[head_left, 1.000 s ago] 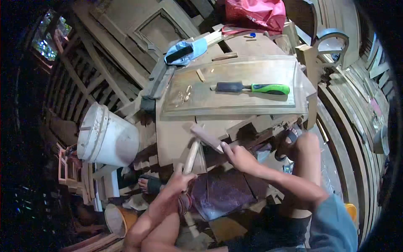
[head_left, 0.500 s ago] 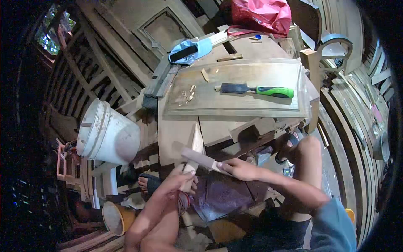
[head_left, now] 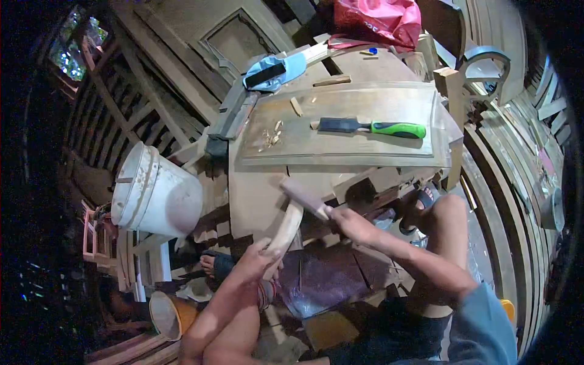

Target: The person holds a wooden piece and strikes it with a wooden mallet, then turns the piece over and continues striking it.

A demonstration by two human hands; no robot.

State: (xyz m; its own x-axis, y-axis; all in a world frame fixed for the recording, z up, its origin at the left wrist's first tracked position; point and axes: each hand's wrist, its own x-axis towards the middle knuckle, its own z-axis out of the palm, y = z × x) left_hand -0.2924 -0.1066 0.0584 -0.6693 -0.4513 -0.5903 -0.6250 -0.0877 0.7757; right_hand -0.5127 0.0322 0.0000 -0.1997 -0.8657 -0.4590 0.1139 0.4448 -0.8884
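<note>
My left hand point(head_left: 254, 261) is wrapped around the lower end of a pale, curved piece of wood point(head_left: 288, 228), which angles up and away from me. A flat file point(head_left: 302, 196), brownish grey and blurred by motion, lies across the upper end of that wood. My right hand point(head_left: 353, 225) is closed on the near end of the file. Beyond both hands, a chisel point(head_left: 347, 126) with a green and black handle rests on a wooden panel point(head_left: 359, 154). Small wood shavings point(head_left: 272, 137) lie on the panel's left part.
A white bucket point(head_left: 167, 198) stands at the left, above a yellow bucket point(head_left: 176, 316). At the back are a light-blue cap point(head_left: 292, 66) and a pink bag point(head_left: 389, 21). Stacked boards point(head_left: 505, 182) line the right side. A dark purple sheet point(head_left: 328, 277) lies below my hands.
The file and my right hand have moved up and slightly right, toward the wood's far end. The wood has turned in my left hand, so its curve now shows.
</note>
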